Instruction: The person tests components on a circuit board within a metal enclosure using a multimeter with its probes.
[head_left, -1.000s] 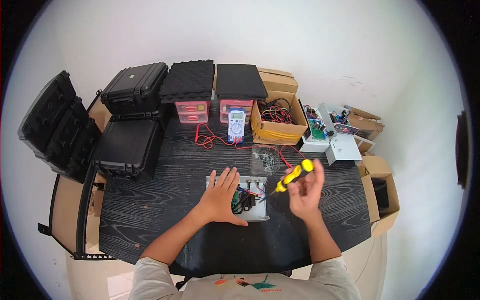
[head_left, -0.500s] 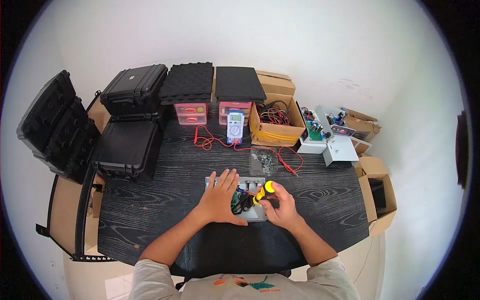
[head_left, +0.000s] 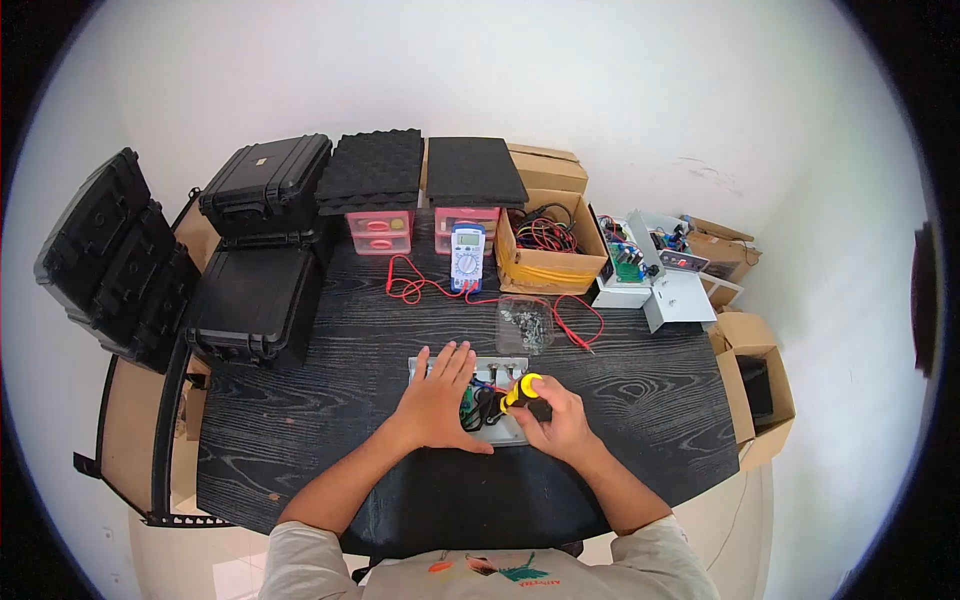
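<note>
A shallow grey metal enclosure (head_left: 510, 432) lies at the table's front, with a green circuit board and dark wires (head_left: 485, 405) inside. Across its left part rests my left hand (head_left: 436, 403), fingers spread and pressing flat, covering much of that side. My right hand (head_left: 562, 420) grips a screwdriver with a yellow and black handle (head_left: 527, 386), held tilted over the enclosure's right half. The screwdriver's tip is lost among the wires. Behind the enclosure sits a clear tray of small screws (head_left: 526, 325).
A blue and white multimeter (head_left: 467, 257) with red leads stands farther back. Beside it is a cardboard box of cables (head_left: 551, 262). Opened electronic units (head_left: 640, 265) sit at the right, black hard cases (head_left: 255, 300) at the left. Black foam sheets (head_left: 478, 170) top the pink drawers (head_left: 381, 232).
The screwdriver and my right hand have shifted slightly left and down, and the handle leans differently. My left hand keeps its place on the enclosure. The whole view has moved a little.
</note>
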